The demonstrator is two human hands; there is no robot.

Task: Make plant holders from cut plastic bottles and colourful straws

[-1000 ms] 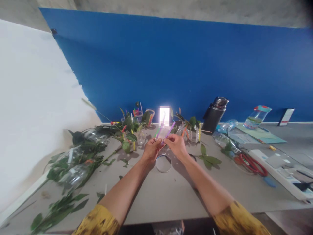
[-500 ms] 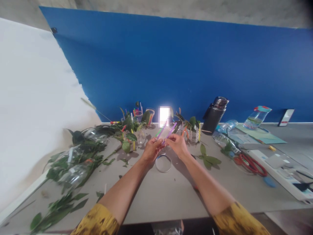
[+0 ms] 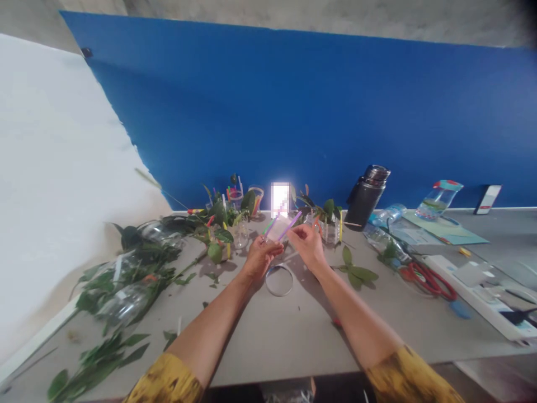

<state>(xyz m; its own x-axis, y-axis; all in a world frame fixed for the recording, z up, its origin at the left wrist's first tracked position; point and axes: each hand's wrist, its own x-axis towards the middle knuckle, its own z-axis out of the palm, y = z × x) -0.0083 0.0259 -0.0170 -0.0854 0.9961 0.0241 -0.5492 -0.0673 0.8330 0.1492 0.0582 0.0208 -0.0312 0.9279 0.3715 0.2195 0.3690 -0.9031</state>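
Observation:
My left hand (image 3: 260, 257) and my right hand (image 3: 307, 246) are raised above the grey table top (image 3: 268, 336), with a small gap between them. The left hand pinches a thin green and purple plastic straw (image 3: 270, 226). The right hand pinches a purple plastic straw (image 3: 290, 225), which tilts up and to the right. Below the hands lies a clear plastic ring (image 3: 279, 280). A pale strip (image 3: 289, 257) runs from near the ring toward my right hand.
Leafy cuttings in cut plastic bottles (image 3: 130, 302) lie to the left, and small glass jars with coloured straws (image 3: 240, 235) stand ahead. Farther right are a black flask (image 3: 364, 197), red-handled scissors (image 3: 428, 281) and a white tray (image 3: 478, 291). A blue wall (image 3: 268, 112) rises behind.
My right hand has moved right, away from the left hand, and the gap between the two straws has widened. The view has shifted slightly.

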